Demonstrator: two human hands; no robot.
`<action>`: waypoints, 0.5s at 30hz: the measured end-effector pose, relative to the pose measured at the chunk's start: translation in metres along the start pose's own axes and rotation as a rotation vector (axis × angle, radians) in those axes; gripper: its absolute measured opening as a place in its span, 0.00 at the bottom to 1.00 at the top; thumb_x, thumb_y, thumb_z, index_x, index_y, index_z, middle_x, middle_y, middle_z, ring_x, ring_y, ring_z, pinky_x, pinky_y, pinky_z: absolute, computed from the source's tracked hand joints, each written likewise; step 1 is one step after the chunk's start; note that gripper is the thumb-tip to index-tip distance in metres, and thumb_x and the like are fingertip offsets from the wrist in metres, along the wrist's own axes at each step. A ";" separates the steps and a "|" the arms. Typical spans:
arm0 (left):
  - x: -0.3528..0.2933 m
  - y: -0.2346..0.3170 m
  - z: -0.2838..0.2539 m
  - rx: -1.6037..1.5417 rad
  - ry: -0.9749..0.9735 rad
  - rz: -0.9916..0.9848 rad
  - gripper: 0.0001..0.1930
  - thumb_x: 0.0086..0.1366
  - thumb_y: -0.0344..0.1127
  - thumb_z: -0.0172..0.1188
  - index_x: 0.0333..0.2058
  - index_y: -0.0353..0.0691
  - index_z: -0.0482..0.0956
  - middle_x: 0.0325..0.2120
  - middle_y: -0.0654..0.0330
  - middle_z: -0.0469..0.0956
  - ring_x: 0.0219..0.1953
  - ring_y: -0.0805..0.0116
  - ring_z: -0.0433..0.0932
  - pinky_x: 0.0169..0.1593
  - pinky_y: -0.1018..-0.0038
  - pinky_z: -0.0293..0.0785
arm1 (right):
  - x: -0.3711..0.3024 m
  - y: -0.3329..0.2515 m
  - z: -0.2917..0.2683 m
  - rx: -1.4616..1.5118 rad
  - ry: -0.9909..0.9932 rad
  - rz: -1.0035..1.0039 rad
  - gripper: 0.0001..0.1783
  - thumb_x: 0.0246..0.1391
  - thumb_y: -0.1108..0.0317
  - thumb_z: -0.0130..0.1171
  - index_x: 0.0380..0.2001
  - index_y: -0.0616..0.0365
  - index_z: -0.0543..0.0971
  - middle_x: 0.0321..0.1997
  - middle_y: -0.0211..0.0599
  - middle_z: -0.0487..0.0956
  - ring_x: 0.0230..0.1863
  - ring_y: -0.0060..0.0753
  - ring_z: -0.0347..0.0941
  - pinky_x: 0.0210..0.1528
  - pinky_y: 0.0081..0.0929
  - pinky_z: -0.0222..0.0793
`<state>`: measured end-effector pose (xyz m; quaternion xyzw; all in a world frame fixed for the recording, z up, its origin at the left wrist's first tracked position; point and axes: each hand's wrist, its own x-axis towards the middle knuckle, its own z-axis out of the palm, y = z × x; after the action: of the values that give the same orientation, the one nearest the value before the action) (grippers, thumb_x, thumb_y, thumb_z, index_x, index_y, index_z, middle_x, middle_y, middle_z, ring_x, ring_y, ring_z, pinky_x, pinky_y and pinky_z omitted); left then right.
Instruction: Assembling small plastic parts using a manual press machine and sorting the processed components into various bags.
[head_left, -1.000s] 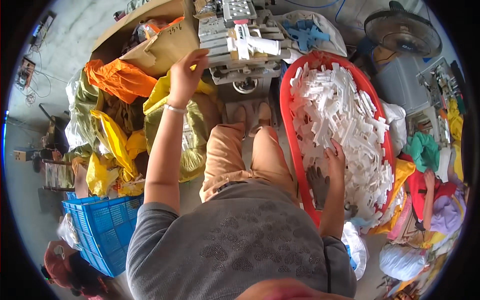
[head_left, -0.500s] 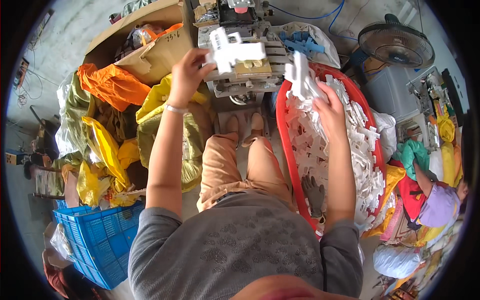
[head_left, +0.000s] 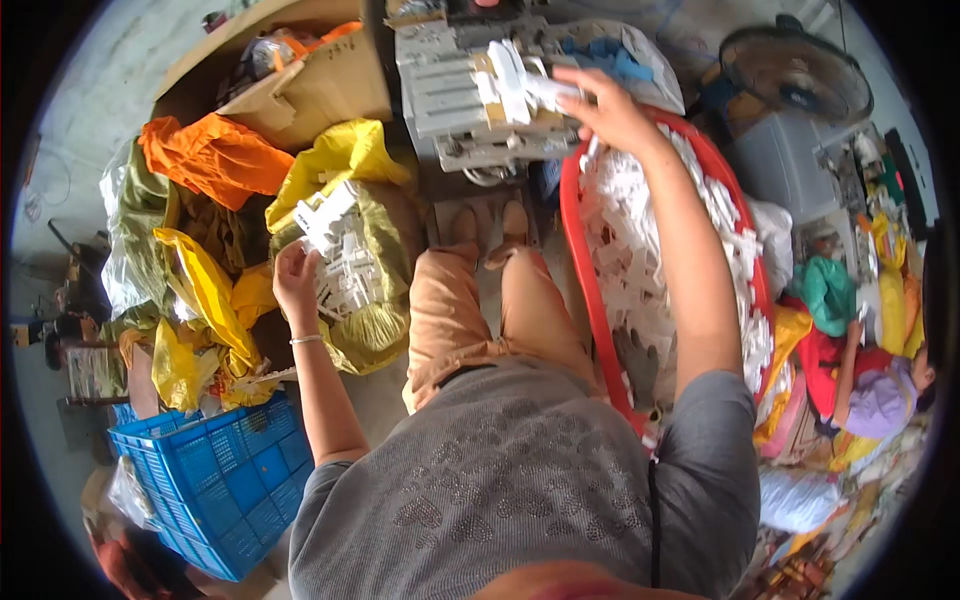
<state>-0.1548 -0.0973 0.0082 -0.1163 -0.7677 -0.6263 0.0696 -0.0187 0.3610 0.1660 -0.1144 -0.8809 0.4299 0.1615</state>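
Observation:
My left hand (head_left: 297, 275) is over the near side of an open yellow-green sack (head_left: 375, 320). Its curled fingertips meet the lower end of a white moulded plastic part (head_left: 328, 215). More white parts (head_left: 350, 275) of the same kind lie in the sack below. With fingers and thumb my right hand (head_left: 600, 105) grips the right end of another white plastic part (head_left: 520, 85). That part lies against the small tan block (head_left: 487, 88) on the grey metal bed of a machine (head_left: 440, 95).
On the right a red tub (head_left: 572, 215) is heaped with white parts (head_left: 625, 240). A fan (head_left: 795, 75) stands beyond it. At left are a cardboard box (head_left: 290, 110), an orange cloth (head_left: 205, 155) and a blue crate (head_left: 215, 480). Another person's purple sleeve (head_left: 885, 400) shows far right.
My left hand has moved from the machine down and left to the sack with its white part. My right hand has brought its part from above the red tub onto the machine's block.

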 end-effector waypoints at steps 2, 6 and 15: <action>0.000 -0.021 -0.002 0.066 0.017 -0.008 0.15 0.55 0.27 0.63 0.42 0.33 0.74 0.33 0.65 0.75 0.34 0.79 0.73 0.40 0.83 0.70 | -0.016 0.001 -0.006 0.108 -0.015 0.038 0.27 0.57 0.61 0.53 0.60 0.45 0.61 0.52 0.31 0.70 0.23 0.15 0.70 0.17 0.12 0.62; -0.014 -0.059 -0.010 0.108 -0.043 -0.149 0.21 0.59 0.30 0.59 0.51 0.31 0.67 0.46 0.56 0.72 0.46 0.71 0.72 0.49 0.79 0.68 | -0.080 0.041 -0.016 0.108 0.108 0.139 0.21 0.58 0.57 0.51 0.52 0.51 0.70 0.41 0.23 0.76 0.26 0.14 0.71 0.24 0.13 0.62; -0.039 -0.119 -0.019 0.159 -0.236 -0.350 0.15 0.61 0.35 0.58 0.44 0.35 0.74 0.39 0.62 0.76 0.39 0.75 0.75 0.39 0.80 0.73 | -0.311 0.220 0.053 -0.425 0.020 0.565 0.15 0.46 0.62 0.57 0.38 0.55 0.76 0.35 0.43 0.78 0.37 0.44 0.75 0.39 0.35 0.70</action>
<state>-0.1498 -0.1422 -0.1101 -0.0480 -0.8260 -0.5483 -0.1216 0.2615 0.3495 -0.0973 -0.3888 -0.8826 0.2636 0.0176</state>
